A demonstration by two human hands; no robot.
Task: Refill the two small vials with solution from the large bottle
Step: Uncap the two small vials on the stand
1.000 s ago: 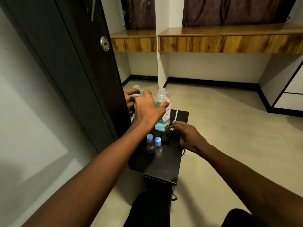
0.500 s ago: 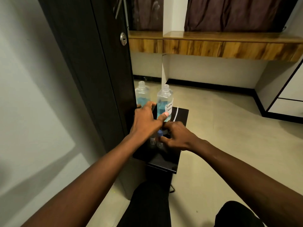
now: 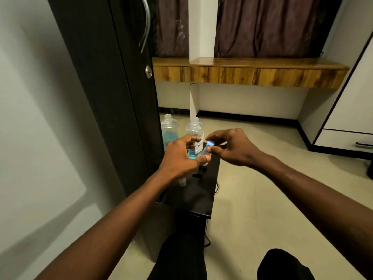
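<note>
The vial (image 3: 205,151) is up between both hands, left hand (image 3: 181,157) gripping its body, right hand (image 3: 234,147) pinching its cap (image 3: 210,142). The bottle (image 3: 194,130) stands right behind.

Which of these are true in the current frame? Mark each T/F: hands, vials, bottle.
1. The right hand pinches the blue cap of a small vial. True.
2. The left hand grips the large bottle. False: it holds the body of the lifted vial, and the bottle stands behind it.
3. Both small vials are raised off the table. False: the second vial stands on the black table beneath the left wrist.
4. The large bottle's neck has no cap on it. True.
</note>
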